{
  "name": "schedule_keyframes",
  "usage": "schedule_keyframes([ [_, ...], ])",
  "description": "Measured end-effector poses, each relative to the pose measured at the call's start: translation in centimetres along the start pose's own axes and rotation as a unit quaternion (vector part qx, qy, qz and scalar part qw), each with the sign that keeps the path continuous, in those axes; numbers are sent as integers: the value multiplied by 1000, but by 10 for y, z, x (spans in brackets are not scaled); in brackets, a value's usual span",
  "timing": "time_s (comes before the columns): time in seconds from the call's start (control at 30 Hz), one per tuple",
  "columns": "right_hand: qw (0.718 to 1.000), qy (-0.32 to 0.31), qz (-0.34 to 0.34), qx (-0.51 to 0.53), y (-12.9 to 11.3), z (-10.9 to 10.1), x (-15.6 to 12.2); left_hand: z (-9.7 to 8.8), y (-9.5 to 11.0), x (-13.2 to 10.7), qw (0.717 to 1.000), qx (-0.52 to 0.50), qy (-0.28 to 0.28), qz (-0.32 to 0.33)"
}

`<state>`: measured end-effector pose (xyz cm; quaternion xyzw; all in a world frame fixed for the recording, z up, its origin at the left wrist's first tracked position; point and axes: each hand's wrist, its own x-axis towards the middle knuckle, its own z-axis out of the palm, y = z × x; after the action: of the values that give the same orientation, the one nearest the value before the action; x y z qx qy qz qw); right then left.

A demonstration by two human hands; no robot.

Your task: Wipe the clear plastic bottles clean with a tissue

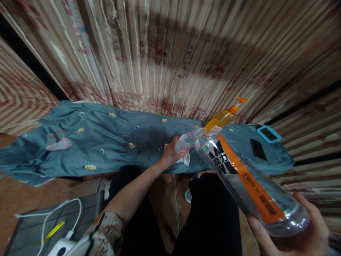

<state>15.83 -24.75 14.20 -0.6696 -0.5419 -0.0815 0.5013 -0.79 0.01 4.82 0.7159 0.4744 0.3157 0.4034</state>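
Note:
My right hand (313, 227) is wrapped round the base of a large clear bottle (245, 185) with an orange and silver label. The bottle is tilted, its neck end pointing down-left. My left hand (170, 153) is closed round a small clear plastic bottle (186, 141), tipped toward the big bottle. Their mouths meet or overlap in the view; whether they touch, I cannot tell. Just behind them is an orange pump bottle (221, 119) with amber liquid, partly hidden. Crumpled white tissue (185, 160) lies below my left hand.
A blue-green patterned cloth (144, 137) covers the long table. On its right lie a black phone (258, 149) and a blue-framed device (269, 134). A pinkish crumpled thing (59, 144) is at left. A grey surface (26, 231) with a white cable stands lower left. Curtains (160, 53) hang behind.

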Motion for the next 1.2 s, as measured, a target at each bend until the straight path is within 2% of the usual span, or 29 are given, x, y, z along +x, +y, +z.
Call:
schedule_keyframes([
  [0.33, 999, -4, -37, -6, -2, 2, 6, 0, 0, 1, 1000, -8, 4, -2],
  [0.8, 999, -8, -40, 4, 0, 2, 4, 0, 1, 0, 1000, -8, 3, 2],
  [0.93, 999, 1, -31, 20, 3, -1, 0, 1, -1, 0, 1000, -6, 6, 4],
  [1.03, 1000, -19, -15, 15, 5, -3, 0, 1, -1, 1, 1000, -10, 5, 10],
  [1.2, 999, -26, 30, 27, 7, -7, 0, 1, -2, 1, 1000, -6, 6, 10],
])
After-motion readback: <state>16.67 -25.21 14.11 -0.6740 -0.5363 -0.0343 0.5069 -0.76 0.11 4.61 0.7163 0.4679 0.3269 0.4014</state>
